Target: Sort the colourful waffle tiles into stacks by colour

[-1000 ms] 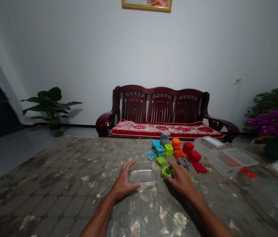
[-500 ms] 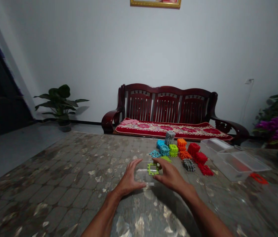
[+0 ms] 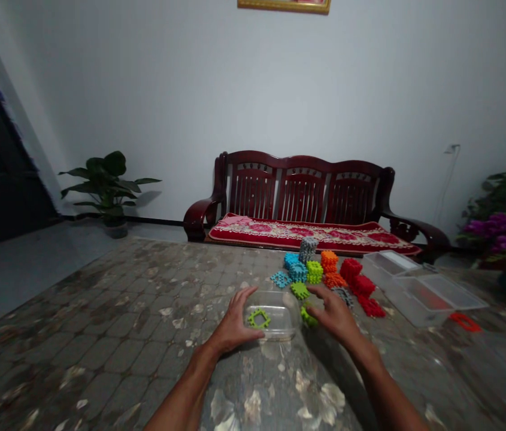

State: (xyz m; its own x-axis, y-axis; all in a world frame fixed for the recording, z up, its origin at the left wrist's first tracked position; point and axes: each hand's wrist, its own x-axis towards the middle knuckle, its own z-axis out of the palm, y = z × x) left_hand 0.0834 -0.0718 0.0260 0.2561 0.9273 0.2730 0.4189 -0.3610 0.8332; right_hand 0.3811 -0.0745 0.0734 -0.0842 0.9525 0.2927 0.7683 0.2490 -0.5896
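Observation:
My left hand [image 3: 237, 320] is curved around the left end of a clear plastic box [image 3: 282, 317], with fingers on the far rim and thumb along the near side. Inside the box, at its left end, lies a green toothed square frame [image 3: 259, 318]. My right hand [image 3: 333, 314] is just right of the box, thumb and index finger apart, at some green toothed pieces [image 3: 309, 316] that its fingers partly cover. Another flat green piece [image 3: 300, 291] lies beyond the box's far right corner.
Behind stand stacks of toothed pieces: blue [image 3: 297, 272], grey [image 3: 308, 248], green [image 3: 314, 272], orange [image 3: 329, 261] and red [image 3: 363, 284]. A larger clear container [image 3: 430, 299] is on the right, with an orange-red frame [image 3: 465, 322] near it. A wooden bench [image 3: 302, 191] stands beyond the table.
The green frame that was by my right fingers over the box now lies at the box's left end. My right hand has moved right, out of the box. My left hand stays put.

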